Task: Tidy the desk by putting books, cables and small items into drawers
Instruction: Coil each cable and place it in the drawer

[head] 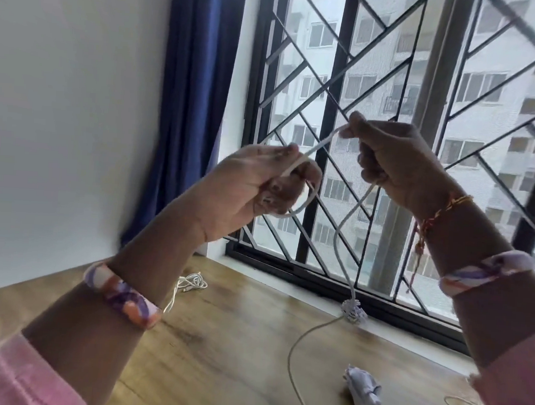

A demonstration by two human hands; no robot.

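**Cable held up between both hands**

The left hand [261,183] grips a loop of the white cable [346,226]; the right hand [394,160] pinches it higher (before the window grille [330,81]). Its tail drops to the wooden worktop [220,340], near a crumpled paper [361,392] and a second coiled cable [192,284].
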